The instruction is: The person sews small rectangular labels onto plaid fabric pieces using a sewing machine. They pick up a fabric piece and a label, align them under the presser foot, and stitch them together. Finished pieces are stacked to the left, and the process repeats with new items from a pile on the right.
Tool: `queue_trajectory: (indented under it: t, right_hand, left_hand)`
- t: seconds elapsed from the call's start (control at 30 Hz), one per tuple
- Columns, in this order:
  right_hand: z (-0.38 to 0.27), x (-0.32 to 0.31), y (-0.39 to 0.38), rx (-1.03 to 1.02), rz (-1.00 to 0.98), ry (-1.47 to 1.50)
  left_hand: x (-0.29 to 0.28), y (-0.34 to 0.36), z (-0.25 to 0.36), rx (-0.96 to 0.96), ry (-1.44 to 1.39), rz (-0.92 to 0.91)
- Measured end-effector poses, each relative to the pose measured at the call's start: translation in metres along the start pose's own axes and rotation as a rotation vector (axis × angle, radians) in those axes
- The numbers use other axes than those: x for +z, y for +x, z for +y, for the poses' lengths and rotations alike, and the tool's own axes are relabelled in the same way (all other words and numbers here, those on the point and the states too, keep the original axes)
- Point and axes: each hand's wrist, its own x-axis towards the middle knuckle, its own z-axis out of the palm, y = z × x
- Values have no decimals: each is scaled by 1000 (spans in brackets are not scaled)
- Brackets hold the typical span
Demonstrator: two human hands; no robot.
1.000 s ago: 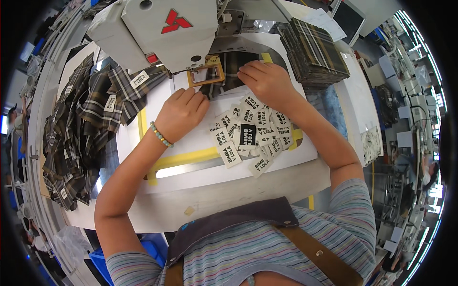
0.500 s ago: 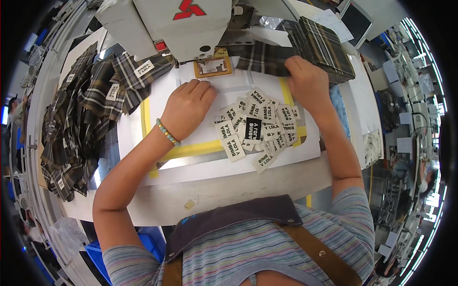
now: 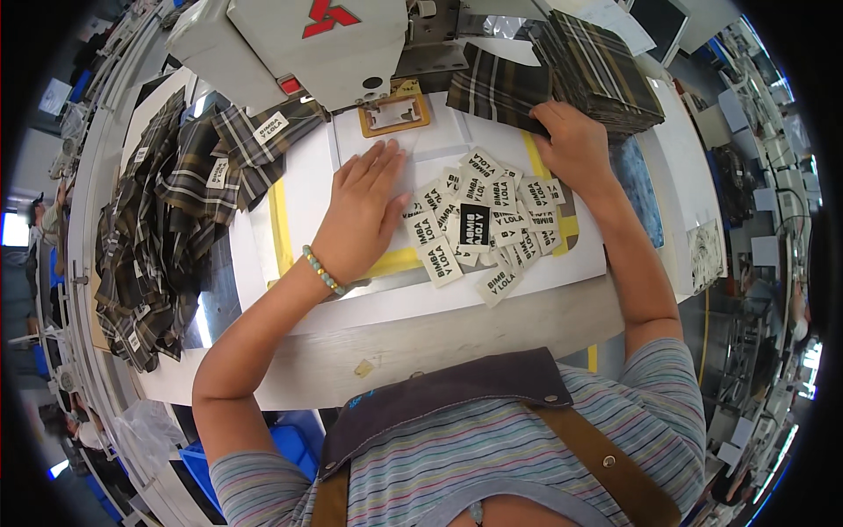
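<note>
My left hand lies on the white sheet, fingers stretched out, below the small orange-framed clamp under the sewing machine head. My right hand grips the near corner of a plaid fabric piece at the upper right, beside a tall stack of plaid panels. Between my hands lies a heap of white fabric labels with one black label on top.
Plaid pieces with sewn labels are piled along the left. A blue bin sits below the table edge. A dark screen stands at the upper right. Other workstations and people show at both rims.
The plaid piece has moved from under the clamp rightward and up, next to the stack, with my right hand on it. My left hand has straightened its fingers on the sheet.
</note>
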Motion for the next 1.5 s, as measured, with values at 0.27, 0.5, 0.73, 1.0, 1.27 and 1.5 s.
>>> queue_trajectory:
  t: [0.27,0.5,0.73,1.0,1.27,1.5]
  right_hand:
    - [0,-2,-1,15,-22,33]
    - [1,0,-2,12,-17,39]
    - [-2,-2,-1,36,-43,36]
    - [-2,-1,-1,27,-37,37]
    - [-5,-5,0,17,-39,21]
    - [-11,-38,-2,84,-218,-157]
  left_hand:
    - [14,16,15,-54,47,-9]
    - [0,18,-1,-8,75,-95]
    - [17,19,9,-11,45,-39]
    - [18,29,3,8,90,-10]
    - [25,35,17,-79,92,-5]
    - [9,17,11,-38,137,-94]
